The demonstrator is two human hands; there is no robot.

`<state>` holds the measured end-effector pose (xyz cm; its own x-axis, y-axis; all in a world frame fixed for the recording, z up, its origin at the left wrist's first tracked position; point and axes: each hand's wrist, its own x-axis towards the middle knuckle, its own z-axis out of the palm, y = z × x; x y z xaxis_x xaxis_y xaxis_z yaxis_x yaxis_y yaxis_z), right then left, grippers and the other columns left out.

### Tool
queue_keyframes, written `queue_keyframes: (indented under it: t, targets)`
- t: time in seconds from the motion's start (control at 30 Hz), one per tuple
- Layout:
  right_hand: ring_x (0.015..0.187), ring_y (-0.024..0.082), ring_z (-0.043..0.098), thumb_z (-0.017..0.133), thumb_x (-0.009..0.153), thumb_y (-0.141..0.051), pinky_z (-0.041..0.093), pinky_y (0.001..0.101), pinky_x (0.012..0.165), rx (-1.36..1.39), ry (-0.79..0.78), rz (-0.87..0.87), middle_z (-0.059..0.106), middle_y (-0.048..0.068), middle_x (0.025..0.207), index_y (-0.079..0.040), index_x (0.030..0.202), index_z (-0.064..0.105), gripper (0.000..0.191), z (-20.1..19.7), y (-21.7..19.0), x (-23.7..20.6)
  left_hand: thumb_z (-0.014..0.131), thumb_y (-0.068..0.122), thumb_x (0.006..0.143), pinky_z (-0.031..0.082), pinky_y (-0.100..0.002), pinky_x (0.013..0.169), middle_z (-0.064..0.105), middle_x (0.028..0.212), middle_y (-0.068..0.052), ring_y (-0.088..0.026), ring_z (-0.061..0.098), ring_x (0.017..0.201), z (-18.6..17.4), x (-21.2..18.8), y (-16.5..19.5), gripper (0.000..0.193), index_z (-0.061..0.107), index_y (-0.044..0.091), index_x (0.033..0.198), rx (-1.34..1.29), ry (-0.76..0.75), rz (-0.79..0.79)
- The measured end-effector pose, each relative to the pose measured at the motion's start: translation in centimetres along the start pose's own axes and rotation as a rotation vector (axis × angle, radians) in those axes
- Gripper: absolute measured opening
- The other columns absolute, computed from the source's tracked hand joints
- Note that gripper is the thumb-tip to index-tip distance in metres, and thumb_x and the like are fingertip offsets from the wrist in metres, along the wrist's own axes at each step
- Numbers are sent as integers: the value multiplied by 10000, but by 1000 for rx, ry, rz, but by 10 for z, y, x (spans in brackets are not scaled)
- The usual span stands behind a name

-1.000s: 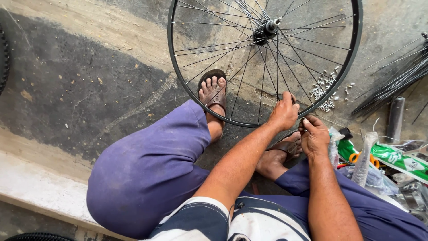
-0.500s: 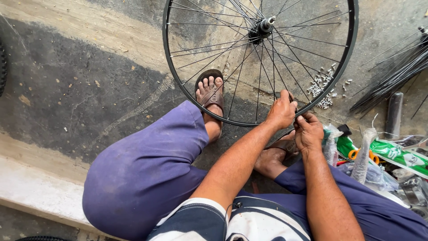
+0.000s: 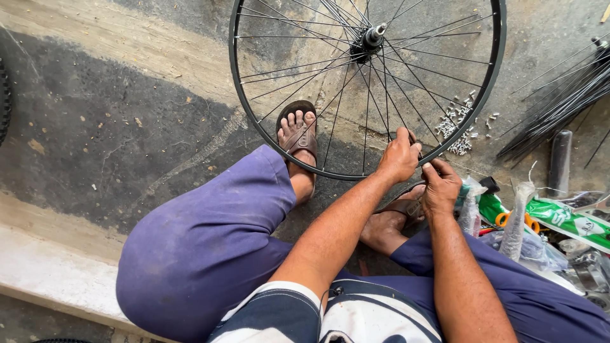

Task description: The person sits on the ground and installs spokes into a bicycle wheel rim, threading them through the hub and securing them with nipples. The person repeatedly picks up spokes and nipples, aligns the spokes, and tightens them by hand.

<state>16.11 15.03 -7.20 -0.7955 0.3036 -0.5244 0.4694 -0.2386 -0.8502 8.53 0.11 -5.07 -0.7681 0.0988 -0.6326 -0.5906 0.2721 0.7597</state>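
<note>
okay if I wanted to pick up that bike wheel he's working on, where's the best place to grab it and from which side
Probably the rim on its far left arc, coming from the left. That stretch stands free of the left hand and right hand at the bottom edge, and the thin spokes and hub offer a poorer hold than the solid hoop.

loose spokes [image 3: 559,105] (dark bundle) | nipple pile [image 3: 459,127] | green packet [image 3: 565,219]

Black wheel rim [image 3: 492,82], silver spokes [image 3: 305,67], purple trousers [image 3: 210,241], brown sandal [image 3: 304,141], green packet [image 3: 565,219], grey concrete floor [image 3: 127,114].
</note>
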Motion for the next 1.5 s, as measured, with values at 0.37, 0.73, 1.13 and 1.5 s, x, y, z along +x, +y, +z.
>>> queue_keyframes:
  t: [0.37, 0.73, 1.13, 1.5]
  targets:
    - [887, 100, 670, 737, 952, -7, 549, 216, 770, -248, 4, -113, 725, 59, 1045, 45, 1168, 709, 224, 12, -16, -7, 536, 241, 996, 526, -507, 832, 678, 1047, -239, -386, 685, 956, 0, 2, 0, 320, 427, 17, 1198, 4, 0, 18]
    - [711, 136, 599, 719, 913, 25, 493, 252, 638, 154, 35, 55, 651, 52, 865, -21, 970, 638, 109, 2, 0, 3, 549, 254, 999, 528, -496, 837, 680, 1047, -216, -361, 680, 958, 4, 4, -5, 315, 434, 40, 1199, 0, 10, 19]
    - [721, 172, 651, 778, 936, 18, 527, 261, 619, 81, 125, 202, 706, 89, 909, 25, 1087, 695, 173, -5, -7, 6, 542, 252, 995, 532, -497, 804, 673, 1040, -210, -348, 683, 936, 2, 2, -1, 306, 430, 43, 1188, -13, -9, -12]
    - [709, 159, 633, 760, 1001, -37, 521, 254, 621, 140, 66, 189, 692, 74, 876, 35, 1071, 708, 112, -4, -11, 6, 538, 259, 996, 534, -499, 787, 678, 1021, -206, -343, 687, 914, 1, 1, 0, 306, 433, 44, 1186, -17, -14, -21]
